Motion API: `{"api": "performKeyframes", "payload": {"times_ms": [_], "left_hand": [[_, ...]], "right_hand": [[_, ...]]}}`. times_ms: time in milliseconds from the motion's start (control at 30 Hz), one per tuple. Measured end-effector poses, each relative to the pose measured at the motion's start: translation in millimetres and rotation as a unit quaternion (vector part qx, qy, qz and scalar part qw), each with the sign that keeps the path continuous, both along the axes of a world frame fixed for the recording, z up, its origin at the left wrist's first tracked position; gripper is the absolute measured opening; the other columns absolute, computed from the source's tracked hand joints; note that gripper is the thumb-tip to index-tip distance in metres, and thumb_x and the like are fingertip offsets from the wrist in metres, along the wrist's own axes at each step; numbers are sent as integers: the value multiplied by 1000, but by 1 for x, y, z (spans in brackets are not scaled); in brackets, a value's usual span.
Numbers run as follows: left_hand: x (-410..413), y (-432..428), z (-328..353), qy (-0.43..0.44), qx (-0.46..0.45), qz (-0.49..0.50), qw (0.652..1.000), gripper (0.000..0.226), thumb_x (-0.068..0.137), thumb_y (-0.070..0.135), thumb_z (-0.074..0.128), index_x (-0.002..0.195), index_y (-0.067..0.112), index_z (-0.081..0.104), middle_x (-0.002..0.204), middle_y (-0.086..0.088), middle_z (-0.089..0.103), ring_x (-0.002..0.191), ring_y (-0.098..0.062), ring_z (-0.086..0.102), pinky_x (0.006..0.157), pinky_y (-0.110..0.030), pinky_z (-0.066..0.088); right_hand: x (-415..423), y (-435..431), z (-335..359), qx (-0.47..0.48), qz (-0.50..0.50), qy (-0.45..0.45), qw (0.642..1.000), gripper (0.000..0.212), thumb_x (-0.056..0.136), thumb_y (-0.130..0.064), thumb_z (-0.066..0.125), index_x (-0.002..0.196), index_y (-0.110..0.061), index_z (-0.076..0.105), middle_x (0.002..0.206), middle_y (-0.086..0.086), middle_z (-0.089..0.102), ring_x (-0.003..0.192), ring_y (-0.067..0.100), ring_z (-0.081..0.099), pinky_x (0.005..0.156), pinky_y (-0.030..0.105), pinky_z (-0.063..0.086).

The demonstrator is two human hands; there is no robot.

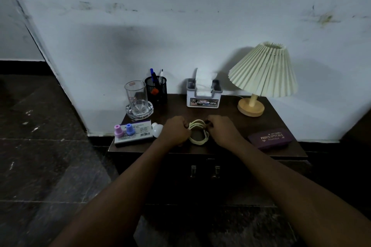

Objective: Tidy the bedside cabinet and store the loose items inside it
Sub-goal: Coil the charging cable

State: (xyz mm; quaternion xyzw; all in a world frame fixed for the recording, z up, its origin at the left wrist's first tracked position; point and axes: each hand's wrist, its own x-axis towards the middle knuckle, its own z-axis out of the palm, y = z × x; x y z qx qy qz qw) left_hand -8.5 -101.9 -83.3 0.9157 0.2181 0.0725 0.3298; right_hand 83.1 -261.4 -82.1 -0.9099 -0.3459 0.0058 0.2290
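Far left of the bedside cabinet point(230, 114) there's a drinking glass point(136, 94) standing in a clear glass dish point(148, 108), with a black mesh pen pot point(156, 89) just beside it at the back. In front of those, a flat box point(138, 136) carries a pink bottle point(118, 130) and a blue bottle point(129, 128), and a white bulb point(157, 130) lies right next to it.

Front middle: the left hand point(174, 131) has its grip curled round one side of a coiled cream cord point(197, 142), and the right hand point(222, 129) pinches the other side. Can't tell if the coil rests on the top or is lifted a touch.

Behind them sits a tissue holder point(204, 96), then the pleated lamp point(263, 72), with a purple spectacle case point(270, 138) at front right. The doors point(200, 184) below are closed.
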Motion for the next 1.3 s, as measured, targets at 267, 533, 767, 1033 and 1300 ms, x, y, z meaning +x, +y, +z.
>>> {"api": "performKeyframes", "payload": {"times_ms": [267, 533, 767, 1033, 1300], "left_hand": [[-9, -3, 8, -20, 6, 13, 1000, 24, 93, 35, 69, 99, 12, 69, 105, -10, 73, 100, -29, 67, 81, -31, 49], [-16, -16, 10, -99, 102, -15, 990, 21, 92, 26, 67, 79, 17, 54, 85, -6, 60, 88, -30, 60, 69, -33, 35], [-6, -26, 7, -200, 224, -91, 949, 15, 83, 18, 55, 79, 6, 62, 79, -12, 63, 74, -34, 59, 68, -44, 44], [-109, -99, -57, -240, -125, 217, 938, 12, 96, 21, 62, 85, 16, 63, 84, 4, 67, 82, -15, 63, 72, -25, 40], [-122, -102, -125, -155, -328, 290, 886, 26, 95, 26, 70, 119, 16, 74, 108, 1, 74, 104, -15, 68, 96, -33, 54]], "right_hand": [[-2, -8, 12, -10, -29, -2, 1000, 23, 99, -34, 55, 97, -15, 67, 105, 11, 73, 101, 35, 67, 79, 39, 52], [-9, -17, 17, -30, -25, -28, 999, 16, 91, -30, 56, 95, -16, 63, 103, 14, 72, 99, 38, 67, 74, 37, 48], [-32, -14, 25, 60, -69, -89, 992, 16, 89, -16, 56, 100, -10, 66, 104, 14, 70, 102, 37, 64, 81, 42, 49], [-105, -42, -2, 92, -4, 151, 984, 8, 86, -10, 69, 85, -10, 76, 83, 11, 75, 73, 25, 71, 73, 42, 60], [-168, -9, -143, 297, -308, 321, 845, 16, 98, -15, 62, 106, -21, 75, 109, 2, 74, 103, 21, 68, 91, 36, 56]]}}
